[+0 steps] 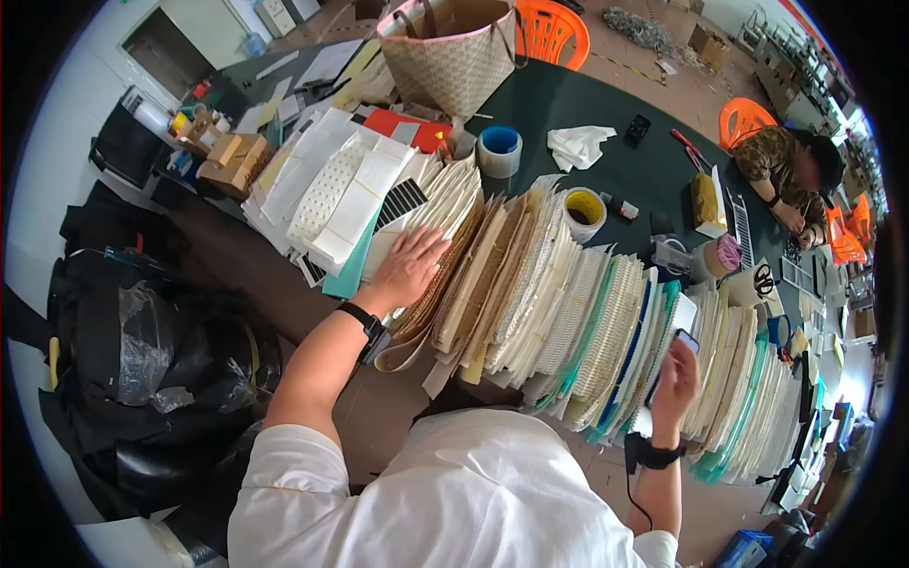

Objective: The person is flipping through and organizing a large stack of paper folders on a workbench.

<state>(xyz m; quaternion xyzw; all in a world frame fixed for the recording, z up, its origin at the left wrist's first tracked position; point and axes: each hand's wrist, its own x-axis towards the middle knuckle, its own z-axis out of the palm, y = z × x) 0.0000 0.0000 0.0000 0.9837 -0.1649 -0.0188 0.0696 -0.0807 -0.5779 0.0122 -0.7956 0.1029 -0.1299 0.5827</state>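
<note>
My left hand lies open, its fingers stretched out over a fanned stack of cream sheets. Beside it stands a long row of upright sheets, white, brown and green, many with a dotted texture. My right hand is closed around a slim phone at the near edge of that row. Only the phone's top corner and a dark edge show; the fingers and palm cover the rest. White sheets with rows of raised dots lie in a loose pile to the left of my left hand.
On the dark green table are a tape roll with a blue core, a yellow-cored tape roll, a crumpled tissue and a woven tote bag. A person sits at the right. Black wrapped bundles fill the left.
</note>
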